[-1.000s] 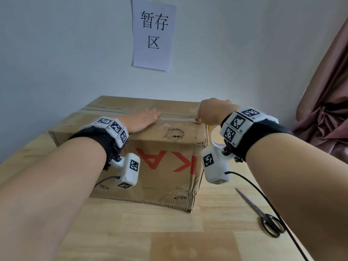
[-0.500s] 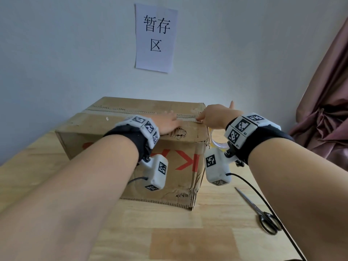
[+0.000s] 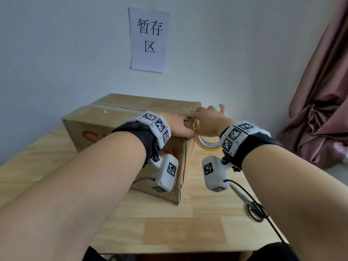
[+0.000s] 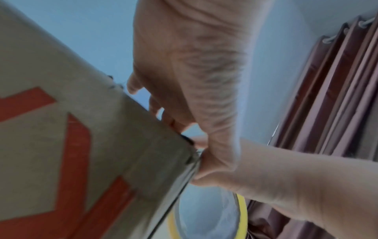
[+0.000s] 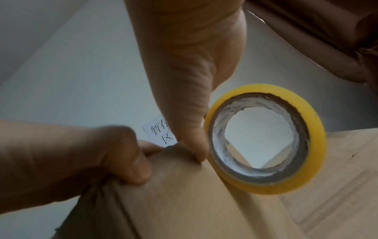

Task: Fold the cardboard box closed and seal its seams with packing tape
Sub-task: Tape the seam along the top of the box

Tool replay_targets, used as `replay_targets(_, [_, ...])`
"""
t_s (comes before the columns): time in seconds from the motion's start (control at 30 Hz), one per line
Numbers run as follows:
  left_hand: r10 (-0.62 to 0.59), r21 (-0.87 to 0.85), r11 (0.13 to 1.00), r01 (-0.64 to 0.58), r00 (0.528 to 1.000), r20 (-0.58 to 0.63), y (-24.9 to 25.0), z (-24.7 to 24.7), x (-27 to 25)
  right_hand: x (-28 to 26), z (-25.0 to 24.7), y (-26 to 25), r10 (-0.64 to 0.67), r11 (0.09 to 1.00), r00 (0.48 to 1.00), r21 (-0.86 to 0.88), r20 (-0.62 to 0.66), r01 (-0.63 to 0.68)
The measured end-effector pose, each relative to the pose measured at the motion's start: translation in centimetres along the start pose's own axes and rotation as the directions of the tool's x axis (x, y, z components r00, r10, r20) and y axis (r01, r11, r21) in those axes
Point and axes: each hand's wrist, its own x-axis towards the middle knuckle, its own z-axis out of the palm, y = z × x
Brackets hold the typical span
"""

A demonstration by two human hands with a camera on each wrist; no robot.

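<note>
1. The brown cardboard box with red lettering (image 3: 120,132) sits on the pale wooden table (image 3: 169,227), against the far wall, with its top flaps folded down flat.
2. A second ago the left hand (image 3: 177,127) lay spread flat near the middle of the top seam. It has since slid right to the box's near right corner, where its thumb curls over the edge and clamps the cardboard.
3. The right hand (image 3: 209,121) has stayed at that right end of the seam. Its thumb presses on the box's right side just below the top edge, and the other fingers reach over the top; it is pressing, with nothing gripped.
4. The yellow-edged roll of clear packing tape (image 5: 263,139) hangs just beside that thumb, off the box's right side. What holds it up cannot be told.
5. My reading: the sweep along the seam has smoothed a strip down, and the work now moves to turning the tape over the right edge and cutting it.
6. The black-handled metal scissors (image 3: 252,208) lie on the table to the near right, within reach.
</note>
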Motion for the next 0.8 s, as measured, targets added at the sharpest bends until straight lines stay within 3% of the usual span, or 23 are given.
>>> replay_targets(0.23, [-0.12,0.197,0.975,0.102,0.989,0.085,-3.7,-1.7,-1.1,-0.2,-1.4,-0.6,-0.043,0.994,0.998,0.107,0.052,0.038])
replay_targets(0.3, [-0.107,0.228,0.969,0.093,0.993,0.046,-5.0,-1.7,-1.4,-0.2,-1.6,-0.3,-0.132,0.957,0.987,0.272,0.092,0.103])
replay_targets(0.4, [-0.035,0.215,0.975,0.048,0.997,-0.066,-6.7,-0.6,-1.3,-0.3,-1.6,0.9,-0.152,0.78,0.986,0.622,0.073,0.074])
replay_targets(0.5, [0.018,0.047,0.999,-0.01,0.984,-0.176,-7.7,0.3,-0.7,0.6,-0.8,2.3,-0.061,0.822,0.998,0.566,-0.02,0.061])
replay_targets(0.6, [0.101,-0.027,0.993,-0.116,0.942,-0.319,-7.4,0.8,0.0,1.7,0.4,2.6,-0.059,0.888,0.998,0.456,-0.009,0.057])
replay_targets(0.8, [0.168,0.023,0.985,-0.169,0.932,-0.321,-7.7,2.0,1.9,3.2,2.6,2.1,0.007,0.811,0.995,0.583,-0.096,0.051])
